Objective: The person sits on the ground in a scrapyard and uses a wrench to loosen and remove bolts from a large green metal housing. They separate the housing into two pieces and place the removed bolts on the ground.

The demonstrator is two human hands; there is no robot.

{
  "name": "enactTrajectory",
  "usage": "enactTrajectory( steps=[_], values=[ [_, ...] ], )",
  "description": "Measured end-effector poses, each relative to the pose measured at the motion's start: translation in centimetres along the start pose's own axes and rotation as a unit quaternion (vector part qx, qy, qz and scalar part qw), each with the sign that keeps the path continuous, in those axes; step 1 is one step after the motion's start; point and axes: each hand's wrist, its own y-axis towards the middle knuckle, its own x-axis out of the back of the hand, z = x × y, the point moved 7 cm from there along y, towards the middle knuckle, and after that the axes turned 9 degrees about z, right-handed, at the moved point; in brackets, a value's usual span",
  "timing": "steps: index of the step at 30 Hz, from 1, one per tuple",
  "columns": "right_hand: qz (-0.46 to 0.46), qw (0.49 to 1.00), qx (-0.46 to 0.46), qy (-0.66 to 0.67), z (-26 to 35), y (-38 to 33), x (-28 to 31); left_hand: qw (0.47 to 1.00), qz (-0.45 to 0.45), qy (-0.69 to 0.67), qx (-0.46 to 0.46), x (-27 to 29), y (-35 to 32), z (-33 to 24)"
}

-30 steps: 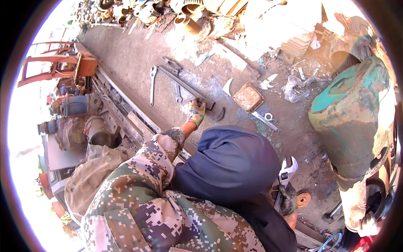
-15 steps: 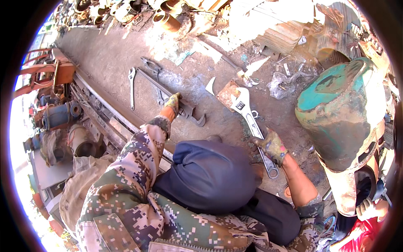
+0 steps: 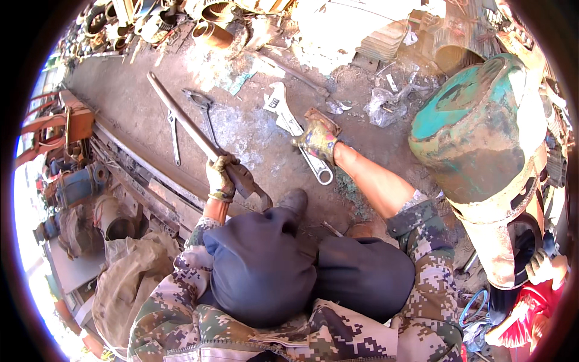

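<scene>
Both gloved hands have shifted since the earlier frames: the left hand (image 3: 220, 176), which rested low on the ground by the pipe wrench, now grips that long pipe wrench (image 3: 199, 136) and has it lifted, handle slanting toward the upper left of the frame and jaw end just below the fist at centre. Its fingers are curled fully round the shaft. The right hand (image 3: 318, 137), a moment ago lower right, has come up to centre and is closed over the adjustable wrench (image 3: 295, 130), which lies on the dirt floor (image 3: 253, 127) with its open head toward the upper middle and its ringed end just below the hand. Left of the pipe wrench lie a slim spanner (image 3: 174, 137) and a pair of long-handled tongs (image 3: 205, 114), both flat on the floor. Rusty metal rails (image 3: 145, 175) run diagonally along the left. A large teal and rust-coloured drum (image 3: 476, 133) stands at the right edge, well apart from both hands.
</scene>
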Motion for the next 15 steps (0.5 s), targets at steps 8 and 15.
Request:
enactTrajectory(
  steps=[8, 15],
  values=[
    [-0.244, 0.807, 0.387, -0.374, 14.4, -16.3, 0.5, 0.928, 0.260, 0.262, -0.051, -15.7, -2.2, -10.0],
    [-0.321, 0.684, 0.181, -0.630, 20.5, -31.1, 2.8, 0.546, 0.508, 0.564, -0.354, -30.1, -9.5, -10.3]
  ],
)
